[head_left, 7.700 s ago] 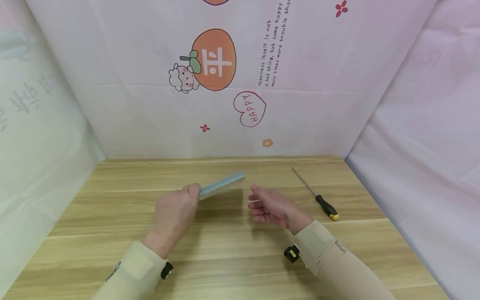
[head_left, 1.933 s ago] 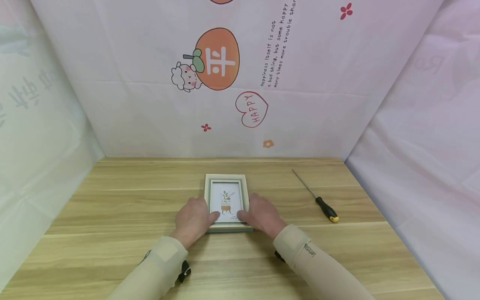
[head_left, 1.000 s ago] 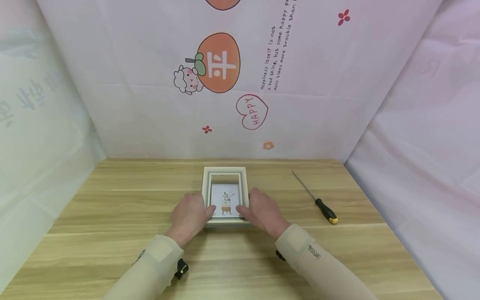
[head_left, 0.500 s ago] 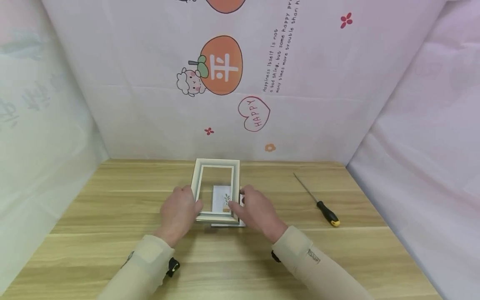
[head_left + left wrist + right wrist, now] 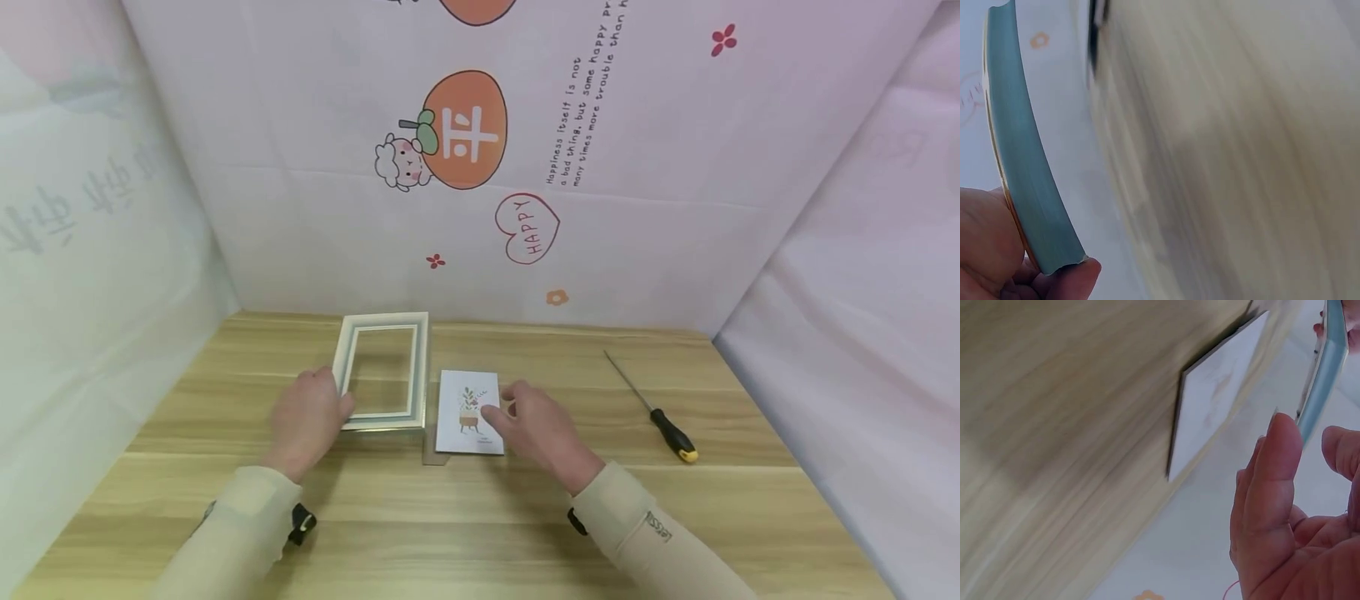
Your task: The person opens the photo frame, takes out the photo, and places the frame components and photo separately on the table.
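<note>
My left hand [image 5: 307, 421] grips the left side of an empty cream picture frame [image 5: 421, 371], raised over the back of the table. In the left wrist view, the frame's pale blue outer edge [image 5: 1025, 144] shows between thumb and fingers. A white picture card [image 5: 467, 408] with a potted plant printed on it lies to the right of the frame. From under the card's lower left pokes a thin brownish corner piece [image 5: 433, 457]. My right hand [image 5: 543, 433] is beside the card, holding nothing; its thumb overlaps the card's edge in the head view. The right wrist view shows thumb and fingers apart.
A screwdriver [image 5: 670, 429] with a black and yellow handle lies on the wooden table [image 5: 450, 533] at the right. White printed cloth [image 5: 337, 233] hangs behind the table and along both sides.
The frame has lifted off the picture card and gone left in my left hand. My right hand has let go of the frame. The card stays on the table; the screwdriver has not moved.
</note>
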Demonstrator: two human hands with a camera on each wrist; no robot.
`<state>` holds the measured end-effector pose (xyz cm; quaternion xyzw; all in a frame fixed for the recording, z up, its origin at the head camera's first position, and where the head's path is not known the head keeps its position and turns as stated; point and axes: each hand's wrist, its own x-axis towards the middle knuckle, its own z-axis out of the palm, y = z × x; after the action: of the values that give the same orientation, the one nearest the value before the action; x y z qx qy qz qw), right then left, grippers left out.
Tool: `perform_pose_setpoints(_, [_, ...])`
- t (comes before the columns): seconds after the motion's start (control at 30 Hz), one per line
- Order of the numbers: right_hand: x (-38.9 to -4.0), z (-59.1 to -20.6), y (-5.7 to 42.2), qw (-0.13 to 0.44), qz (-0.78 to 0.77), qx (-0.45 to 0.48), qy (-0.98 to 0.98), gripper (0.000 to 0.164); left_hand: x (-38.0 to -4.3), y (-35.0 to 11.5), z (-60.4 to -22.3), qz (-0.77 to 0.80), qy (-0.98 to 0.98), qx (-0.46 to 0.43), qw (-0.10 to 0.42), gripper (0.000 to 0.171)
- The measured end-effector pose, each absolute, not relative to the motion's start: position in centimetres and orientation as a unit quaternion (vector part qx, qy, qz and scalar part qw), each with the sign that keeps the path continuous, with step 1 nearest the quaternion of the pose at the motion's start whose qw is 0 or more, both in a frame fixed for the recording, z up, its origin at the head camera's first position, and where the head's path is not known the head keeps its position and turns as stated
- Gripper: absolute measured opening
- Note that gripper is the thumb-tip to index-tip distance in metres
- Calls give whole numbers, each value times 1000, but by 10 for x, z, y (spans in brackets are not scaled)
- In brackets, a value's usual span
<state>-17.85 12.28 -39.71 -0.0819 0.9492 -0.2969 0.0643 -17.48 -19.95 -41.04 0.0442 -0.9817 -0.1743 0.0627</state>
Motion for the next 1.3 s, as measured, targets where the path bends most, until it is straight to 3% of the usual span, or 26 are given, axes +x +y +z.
perform_pose_setpoints(0.23, [-181,-403,129,77,-277,-80,955,56,-173,-235,-421,-153,-985,41,64,27])
perform_pose_setpoints(0.43, [-180,-405,132,86,-268,-87,956,55,-173,-252,-427,-143,-988,40,36,29])
perform_pose_setpoints(1.3, [-180,-413,135,106,-257,-89,957,52,-182,-258,-435,-139,-987,80,-30,26])
